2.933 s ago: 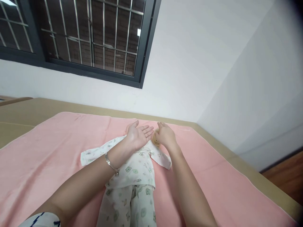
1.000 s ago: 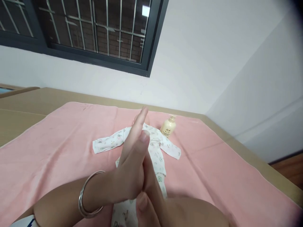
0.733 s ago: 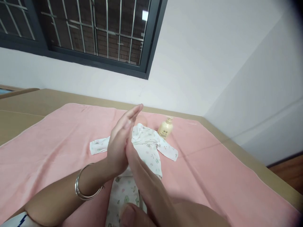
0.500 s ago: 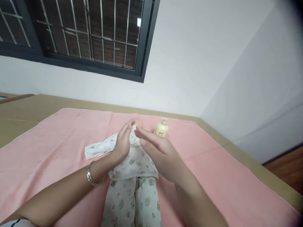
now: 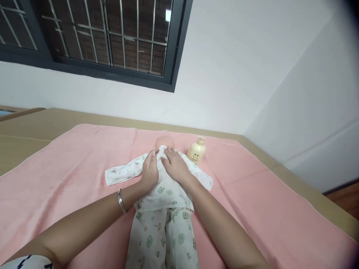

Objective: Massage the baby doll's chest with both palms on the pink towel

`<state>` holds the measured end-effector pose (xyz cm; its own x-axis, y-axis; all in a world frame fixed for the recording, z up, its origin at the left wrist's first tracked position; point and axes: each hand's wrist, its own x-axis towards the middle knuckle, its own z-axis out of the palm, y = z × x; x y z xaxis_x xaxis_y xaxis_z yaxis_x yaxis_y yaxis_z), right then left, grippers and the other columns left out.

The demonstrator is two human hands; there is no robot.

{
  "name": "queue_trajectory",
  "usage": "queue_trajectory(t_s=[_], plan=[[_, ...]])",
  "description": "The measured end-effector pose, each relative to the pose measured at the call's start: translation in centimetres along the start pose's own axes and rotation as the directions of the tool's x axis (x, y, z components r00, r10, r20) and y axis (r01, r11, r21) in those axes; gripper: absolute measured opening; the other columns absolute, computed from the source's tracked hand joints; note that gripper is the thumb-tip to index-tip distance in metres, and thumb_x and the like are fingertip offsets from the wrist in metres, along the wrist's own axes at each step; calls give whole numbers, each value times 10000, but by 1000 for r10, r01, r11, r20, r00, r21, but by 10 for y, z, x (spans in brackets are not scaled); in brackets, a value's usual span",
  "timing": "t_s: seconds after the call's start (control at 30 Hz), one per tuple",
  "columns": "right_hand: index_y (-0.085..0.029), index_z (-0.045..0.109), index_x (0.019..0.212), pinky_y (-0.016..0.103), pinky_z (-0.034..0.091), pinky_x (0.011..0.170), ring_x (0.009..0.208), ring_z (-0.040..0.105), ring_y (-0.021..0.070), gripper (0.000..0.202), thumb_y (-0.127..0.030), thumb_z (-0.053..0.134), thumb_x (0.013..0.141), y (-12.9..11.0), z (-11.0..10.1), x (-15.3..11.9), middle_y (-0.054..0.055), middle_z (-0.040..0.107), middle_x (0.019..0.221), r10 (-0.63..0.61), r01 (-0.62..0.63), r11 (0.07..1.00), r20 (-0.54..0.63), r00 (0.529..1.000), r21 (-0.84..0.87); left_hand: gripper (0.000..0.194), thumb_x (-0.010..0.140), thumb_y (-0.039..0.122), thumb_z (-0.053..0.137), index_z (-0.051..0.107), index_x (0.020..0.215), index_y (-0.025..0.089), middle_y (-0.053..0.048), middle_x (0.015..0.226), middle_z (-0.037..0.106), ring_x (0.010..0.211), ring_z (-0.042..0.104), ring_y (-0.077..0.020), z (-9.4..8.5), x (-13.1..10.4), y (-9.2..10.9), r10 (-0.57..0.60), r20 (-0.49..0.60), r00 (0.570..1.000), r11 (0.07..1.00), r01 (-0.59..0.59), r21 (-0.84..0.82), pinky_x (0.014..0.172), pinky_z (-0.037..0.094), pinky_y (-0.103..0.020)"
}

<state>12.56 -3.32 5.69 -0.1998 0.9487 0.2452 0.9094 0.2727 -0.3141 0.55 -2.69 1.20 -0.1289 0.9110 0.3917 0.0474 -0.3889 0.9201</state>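
With your left hand (image 5: 150, 172) loosely cupped and right hand (image 5: 176, 165) spread, press lightly, evenly, on the doll's (image 5: 166, 194) upper body; its head lies near the pink mat's (image 5: 252, 201) far edge.

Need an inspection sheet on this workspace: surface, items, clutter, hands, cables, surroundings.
Surface: creased pink cloth over a tan base.
Items: doll in printed white shirt and trousers, sleeves spread; pale yellow bottle by the sleeve on the picture's right.
Clutter: nothing seen.
Left grip: bare hand, edge-on at the upper shirt; silver bangle on wrist.
Right grip: bare hand, palm down on the upper shirt.
Cables: nothing seen.
Surroundings: barred window, white wall.
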Motion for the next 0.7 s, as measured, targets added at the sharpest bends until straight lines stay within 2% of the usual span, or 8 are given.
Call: queue_trajectory(t_s=[0.07,0.13,0.23,0.3,0.33,0.43,0.53,0.7], plan=[[-17,402,1441,440,228,1170,1425,332,295,581,-393,305,1008,-2,0,-2,222,393,1506,148,-147,987,3,989,-60,457,1009,455,253,586,1169,185,-112,1275,622,1250,539,-233,0,-1,-1,-6,-12,1000,1000,6,6,1106,388,-410],[36,367,1444,466,209,1173,1431,315,322,604,-373,297,1006,-11,1,-8,269,374,1499,217,-214,968,9,976,-131,470,1009,462,251,587,1175,178,-117,1283,616,1257,534,-236,0,-1,-1,-9,-20,1000,1000,9,10,1112,380,-408],[-18,346,1474,469,156,1192,1473,218,306,561,-312,301,999,-24,2,-17,215,309,1553,62,-54,985,42,997,-166,456,1009,444,261,587,1171,169,-123,1275,617,1245,541,-237,0,-1,-1,2,-13,1000,1000,-2,3,1113,379,-405],[-84,353,1487,472,149,1196,1485,183,290,537,-308,279,1005,-23,1,-17,152,295,1575,-39,49,991,76,996,-128,428,1009,407,267,579,1185,172,-120,1269,619,1237,545,-236,-1,-1,-2,13,-3,1000,1000,-13,9,1110,384,-413],[-102,359,1486,473,159,1193,1483,190,286,532,-320,268,1010,-19,0,-15,137,300,1576,-49,59,993,89,995,-103,409,1005,383,279,571,1200,174,-118,1271,615,1240,541,-238,-1,-1,-2,21,9,1000,999,-22,27,1113,381,-420],[-81,386,1464,439,208,1178,1453,278,272,541,-360,255,1020,1,-3,-2,163,356,1544,56,-52,997,81,995,-52,378,967,286,359,521,1287,170,-131,1364,537,1319,464,-257,-1,-3,-3,68,49,996,986,-75,150,1152,331,-452],[-40,438,1414,396,253,1154,1406,367,263,540,-361,253,1021,11,-5,6,204,431,1486,168,-165,984,46,985,-67,457,911,204,406,460,1363,159,-153,1409,466,1350,423,-271,-1,-4,-5,95,78,992,952,-113,285,1155,332,-457],[54,394,1424,413,245,1148,1413,349,314,549,-268,255,1003,-15,-6,-9,269,428,1464,178,-162,965,65,982,-205,430,908,260,420,533,1295,112,-181,1365,535,1320,460,-311,-4,14,-11,75,245,967,850,-191,491,1152,323,-477]])
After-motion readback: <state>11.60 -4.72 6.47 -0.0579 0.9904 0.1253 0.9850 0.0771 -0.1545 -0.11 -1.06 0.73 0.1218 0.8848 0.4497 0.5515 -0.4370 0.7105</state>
